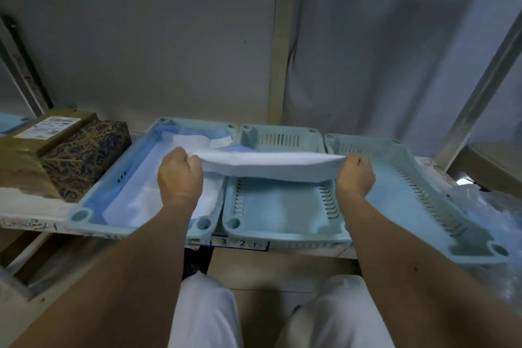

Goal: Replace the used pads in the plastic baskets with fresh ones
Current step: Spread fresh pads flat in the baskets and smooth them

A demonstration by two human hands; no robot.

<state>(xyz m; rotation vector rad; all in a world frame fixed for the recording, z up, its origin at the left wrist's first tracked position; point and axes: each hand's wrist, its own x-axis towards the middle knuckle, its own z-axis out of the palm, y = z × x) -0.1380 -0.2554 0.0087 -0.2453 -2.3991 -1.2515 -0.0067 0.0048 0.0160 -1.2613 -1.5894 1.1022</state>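
Three pale blue plastic baskets stand side by side on a shelf. The left basket (84, 213) holds a blue and white pad (147, 178) spread over its floor. The middle basket (282, 230) and the right basket (440, 206) show bare floors. A folded white and blue pad (271, 164) is stretched in the air above the middle basket. My left hand (179, 175) grips its left end in a fist. My right hand (356, 175) grips its right end the same way.
A cardboard box (42, 135) and a dark patterned box (84, 155) stand on the shelf left of the baskets. Clear plastic wrap (491, 206) lies at the far right. A grey wall is behind the shelf. My knees in white trousers (206, 313) are below the shelf edge.
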